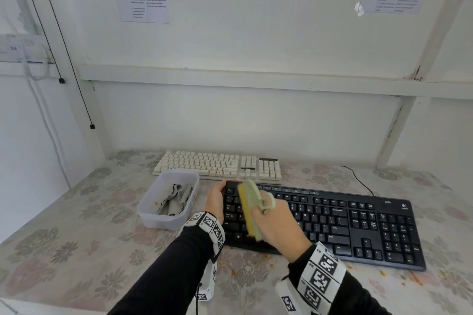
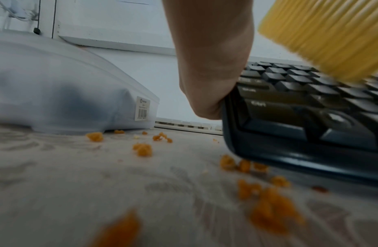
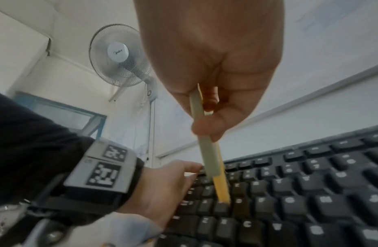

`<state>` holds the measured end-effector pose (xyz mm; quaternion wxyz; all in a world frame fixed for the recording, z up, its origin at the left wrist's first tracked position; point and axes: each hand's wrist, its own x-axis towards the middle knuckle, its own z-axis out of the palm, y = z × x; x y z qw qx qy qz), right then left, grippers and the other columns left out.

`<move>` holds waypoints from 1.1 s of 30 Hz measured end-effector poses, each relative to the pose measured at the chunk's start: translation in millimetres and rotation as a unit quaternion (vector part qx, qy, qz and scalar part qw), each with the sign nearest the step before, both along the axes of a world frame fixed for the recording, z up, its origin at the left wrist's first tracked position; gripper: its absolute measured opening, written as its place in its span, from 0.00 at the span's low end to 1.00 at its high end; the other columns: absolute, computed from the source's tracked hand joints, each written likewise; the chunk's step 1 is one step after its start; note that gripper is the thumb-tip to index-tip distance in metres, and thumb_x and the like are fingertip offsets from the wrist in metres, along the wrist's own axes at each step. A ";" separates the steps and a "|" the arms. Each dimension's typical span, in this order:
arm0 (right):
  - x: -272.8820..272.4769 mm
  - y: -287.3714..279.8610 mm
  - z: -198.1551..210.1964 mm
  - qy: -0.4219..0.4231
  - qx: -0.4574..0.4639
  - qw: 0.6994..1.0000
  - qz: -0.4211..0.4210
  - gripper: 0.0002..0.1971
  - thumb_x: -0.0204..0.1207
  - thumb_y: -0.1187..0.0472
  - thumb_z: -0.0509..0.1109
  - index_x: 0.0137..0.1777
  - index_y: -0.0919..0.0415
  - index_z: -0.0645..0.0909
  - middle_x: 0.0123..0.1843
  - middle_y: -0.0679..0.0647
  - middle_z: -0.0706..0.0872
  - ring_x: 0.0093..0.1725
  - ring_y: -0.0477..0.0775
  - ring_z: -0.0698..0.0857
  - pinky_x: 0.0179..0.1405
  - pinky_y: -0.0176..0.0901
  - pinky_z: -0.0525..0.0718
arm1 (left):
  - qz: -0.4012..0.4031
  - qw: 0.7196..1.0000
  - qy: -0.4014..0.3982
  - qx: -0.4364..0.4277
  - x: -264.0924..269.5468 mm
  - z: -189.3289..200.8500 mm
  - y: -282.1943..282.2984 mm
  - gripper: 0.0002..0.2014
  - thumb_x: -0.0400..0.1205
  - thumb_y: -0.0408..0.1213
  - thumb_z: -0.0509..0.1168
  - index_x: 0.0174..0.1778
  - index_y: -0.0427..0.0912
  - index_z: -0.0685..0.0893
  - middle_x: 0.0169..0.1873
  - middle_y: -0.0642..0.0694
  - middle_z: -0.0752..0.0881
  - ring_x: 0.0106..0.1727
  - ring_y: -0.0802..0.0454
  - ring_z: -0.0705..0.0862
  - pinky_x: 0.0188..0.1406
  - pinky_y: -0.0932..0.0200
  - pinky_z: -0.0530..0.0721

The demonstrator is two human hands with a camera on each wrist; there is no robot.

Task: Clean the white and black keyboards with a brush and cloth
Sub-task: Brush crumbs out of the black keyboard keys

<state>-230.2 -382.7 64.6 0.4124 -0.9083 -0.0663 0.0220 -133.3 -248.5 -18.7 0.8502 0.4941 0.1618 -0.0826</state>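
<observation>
A black keyboard [image 1: 345,222] lies on the flowered table, with a white keyboard [image 1: 220,165] behind it. My right hand [image 1: 279,225] grips a pale green brush [image 1: 252,210] with yellow bristles [image 2: 323,33], held over the keyboard's left keys [image 3: 289,200]. In the right wrist view the bristle edge [image 3: 221,190] touches the keys. My left hand [image 1: 216,198] holds the black keyboard's left end, thumb on its far corner; the palm [image 2: 211,66] presses against that edge [image 2: 228,127]. A grey cloth [image 1: 174,198] lies in a clear plastic tub [image 1: 153,217] to the left.
Orange crumbs [image 2: 268,208] are scattered on the tablecloth along the black keyboard's front edge [image 1: 384,272] and near the tub [image 2: 57,93]. The keyboard's cable [image 1: 358,179] runs off to the back right. A white wall stands close behind the table.
</observation>
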 end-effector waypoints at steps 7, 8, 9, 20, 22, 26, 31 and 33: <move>-0.5 -14.3 -13.1 0.019 -0.012 1.000 0.012 0.10 0.81 0.61 0.56 0.58 0.60 0.75 0.35 0.56 0.81 0.27 0.55 0.80 0.25 0.46 0.83 | 0.007 1.000 0.015 -0.016 -0.5 2.2 -1.1 0.18 0.86 0.48 0.54 0.46 0.42 0.86 0.38 0.38 0.85 0.37 0.41 0.84 0.42 0.51 0.82; -1.5 -16.7 -16.2 0.036 -0.004 0.999 0.004 0.09 0.81 0.62 0.56 0.54 0.61 0.77 0.30 0.53 0.78 0.24 0.52 0.75 0.21 0.42 0.78 | 0.010 1.000 0.017 -0.014 -0.9 2.6 -1.3 0.18 0.86 0.48 0.54 0.46 0.42 0.86 0.38 0.38 0.85 0.37 0.41 0.84 0.43 0.51 0.82; -2.7 -18.7 -16.6 0.052 0.001 0.999 -0.011 0.09 0.80 0.62 0.57 0.48 0.63 0.77 0.27 0.51 0.73 0.21 0.50 0.71 0.20 0.40 0.72 | 0.013 1.000 0.015 -0.011 -0.5 2.1 -0.9 0.18 0.85 0.47 0.54 0.46 0.41 0.86 0.38 0.38 0.86 0.38 0.40 0.85 0.44 0.50 0.82; -0.7 -26.9 -9.8 -0.059 0.028 0.998 -0.007 0.11 0.83 0.58 0.57 0.61 0.62 0.75 0.42 0.62 0.86 0.36 0.62 0.86 0.35 0.59 0.87 | 0.006 1.000 -0.005 0.003 3.5 -4.1 0.1 0.19 0.86 0.47 0.53 0.47 0.40 0.86 0.41 0.37 0.87 0.41 0.41 0.86 0.45 0.49 0.84; -2.4 -30.4 -17.1 -0.018 0.011 1.000 -0.005 0.09 0.82 0.59 0.57 0.59 0.57 0.75 0.39 0.58 0.85 0.31 0.59 0.85 0.29 0.50 0.88 | 0.001 1.000 -0.009 0.002 4.7 -6.1 0.0 0.19 0.86 0.47 0.54 0.45 0.40 0.85 0.38 0.38 0.87 0.38 0.42 0.86 0.41 0.52 0.84; -8.0 -34.7 -21.1 0.040 -0.030 0.999 -0.007 0.09 0.78 0.63 0.56 0.37 0.59 0.74 0.27 0.51 0.73 0.20 0.48 0.70 0.19 0.38 0.71 | 0.003 1.000 -0.016 0.007 4.6 -6.0 -0.6 0.18 0.86 0.45 0.54 0.45 0.40 0.86 0.37 0.39 0.87 0.37 0.43 0.87 0.38 0.54 0.84; -6.2 -32.4 -9.3 -0.067 -0.161 0.983 0.058 0.02 0.79 0.62 0.58 0.48 0.54 0.68 0.40 0.53 0.78 0.32 0.50 0.74 0.28 0.37 0.70 | -0.002 1.000 -0.011 0.019 2.4 -2.8 0.3 0.19 0.87 0.46 0.53 0.44 0.41 0.85 0.36 0.39 0.86 0.37 0.43 0.86 0.40 0.53 0.83; -5.4 -28.1 -9.6 -0.104 -0.156 0.977 0.104 0.14 0.79 0.66 0.59 0.62 0.52 0.70 0.50 0.53 0.80 0.42 0.51 0.76 0.37 0.37 0.71 | 0.009 1.000 -0.009 0.025 2.4 -2.6 1.1 0.19 0.86 0.47 0.53 0.44 0.41 0.85 0.37 0.38 0.86 0.36 0.43 0.85 0.40 0.52 0.83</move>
